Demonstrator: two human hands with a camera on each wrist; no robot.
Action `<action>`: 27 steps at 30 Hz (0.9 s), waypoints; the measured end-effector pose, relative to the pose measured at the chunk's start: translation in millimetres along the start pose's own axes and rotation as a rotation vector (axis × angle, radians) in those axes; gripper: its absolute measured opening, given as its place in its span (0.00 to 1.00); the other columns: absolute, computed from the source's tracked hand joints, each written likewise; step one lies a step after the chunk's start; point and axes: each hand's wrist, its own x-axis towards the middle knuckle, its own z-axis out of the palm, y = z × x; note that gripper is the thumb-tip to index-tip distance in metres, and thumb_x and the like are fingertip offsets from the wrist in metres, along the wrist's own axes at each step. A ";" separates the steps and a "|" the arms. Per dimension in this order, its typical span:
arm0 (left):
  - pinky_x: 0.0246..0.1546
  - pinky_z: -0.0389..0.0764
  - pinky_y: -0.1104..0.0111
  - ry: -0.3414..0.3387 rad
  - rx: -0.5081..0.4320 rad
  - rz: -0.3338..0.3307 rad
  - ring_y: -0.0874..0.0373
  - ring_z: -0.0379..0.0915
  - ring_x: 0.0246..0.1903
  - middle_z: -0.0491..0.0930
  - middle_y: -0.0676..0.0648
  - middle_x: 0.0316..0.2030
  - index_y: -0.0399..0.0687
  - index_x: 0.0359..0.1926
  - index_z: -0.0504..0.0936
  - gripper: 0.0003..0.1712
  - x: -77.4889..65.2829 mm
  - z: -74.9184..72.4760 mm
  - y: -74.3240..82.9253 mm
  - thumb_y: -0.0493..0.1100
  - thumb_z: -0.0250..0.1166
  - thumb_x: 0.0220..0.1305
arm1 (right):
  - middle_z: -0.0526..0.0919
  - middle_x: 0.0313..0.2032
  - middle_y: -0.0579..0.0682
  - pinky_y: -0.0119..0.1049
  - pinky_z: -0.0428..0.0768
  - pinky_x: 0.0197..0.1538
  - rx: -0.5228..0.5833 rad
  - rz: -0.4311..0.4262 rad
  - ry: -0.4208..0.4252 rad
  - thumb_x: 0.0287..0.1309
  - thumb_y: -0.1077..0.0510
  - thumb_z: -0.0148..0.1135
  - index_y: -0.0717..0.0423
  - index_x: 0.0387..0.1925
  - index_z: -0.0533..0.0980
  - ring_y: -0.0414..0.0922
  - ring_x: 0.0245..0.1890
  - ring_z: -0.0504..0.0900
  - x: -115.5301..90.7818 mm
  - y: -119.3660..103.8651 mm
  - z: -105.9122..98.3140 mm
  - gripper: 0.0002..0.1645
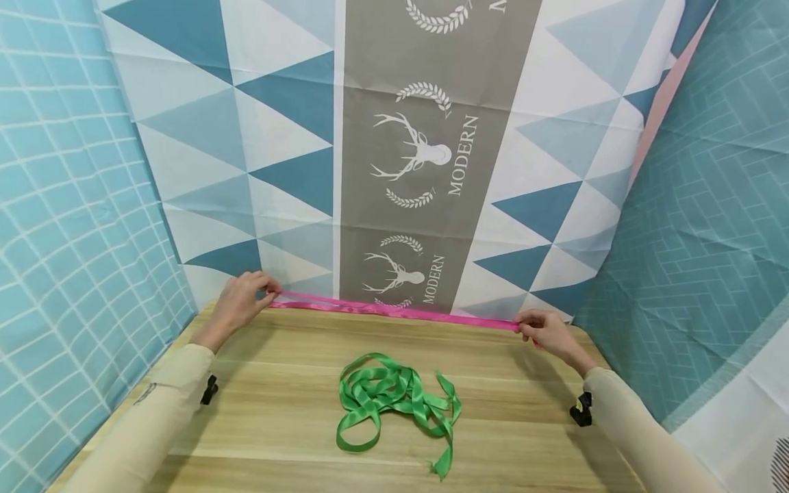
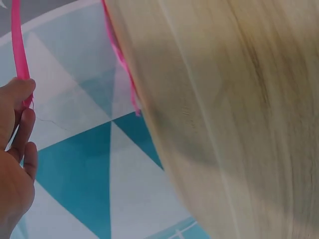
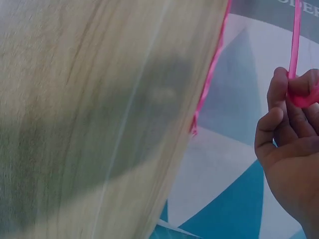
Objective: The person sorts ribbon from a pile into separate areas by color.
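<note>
A pink ribbon (image 1: 456, 319) runs taut and nearly straight between both hands, at the table's far edge. My left hand (image 1: 242, 301) pinches one end of it between thumb and fingers; in the left wrist view the frayed tip of the held ribbon (image 2: 19, 47) pokes out below the thumb. The right hand (image 1: 548, 332) grips the other end, and in the right wrist view the ribbon bends round the fingers (image 3: 279, 94). A second pink strip (image 2: 117, 52) lies along the table's edge, apart from the held one.
On the wooden table (image 1: 277, 411), a green ribbon (image 1: 394, 397) lies in a loose, looped heap nearer the viewer. Behind the table hangs a patterned cloth (image 1: 296, 137) with triangles and deer heads. Blue tiled cloth (image 1: 55, 171) stands at the left, green cloth (image 1: 709, 226) at the right.
</note>
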 end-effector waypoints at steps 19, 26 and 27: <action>0.35 0.69 0.49 -0.186 0.216 -0.019 0.46 0.74 0.33 0.80 0.49 0.33 0.50 0.32 0.85 0.09 -19.9 30.0 -23.9 0.31 0.72 0.59 | 0.85 0.31 0.52 0.39 0.79 0.34 -0.226 0.031 0.138 0.69 0.63 0.65 0.65 0.38 0.84 0.51 0.32 0.81 30.4 40.9 20.5 0.07; 0.38 0.69 0.47 -0.267 0.249 -0.025 0.45 0.74 0.34 0.80 0.49 0.31 0.50 0.31 0.85 0.09 -13.6 39.5 -25.7 0.30 0.71 0.59 | 0.83 0.29 0.51 0.38 0.78 0.31 -0.273 0.099 0.166 0.65 0.65 0.68 0.62 0.33 0.84 0.47 0.29 0.77 37.2 49.7 31.0 0.04; 0.38 0.69 0.47 -0.284 0.252 -0.030 0.45 0.74 0.34 0.79 0.49 0.31 0.50 0.31 0.85 0.09 -12.8 41.1 -26.2 0.31 0.71 0.60 | 0.83 0.28 0.51 0.38 0.78 0.30 -0.263 0.117 0.167 0.65 0.65 0.68 0.62 0.33 0.83 0.47 0.28 0.77 37.6 50.9 31.8 0.05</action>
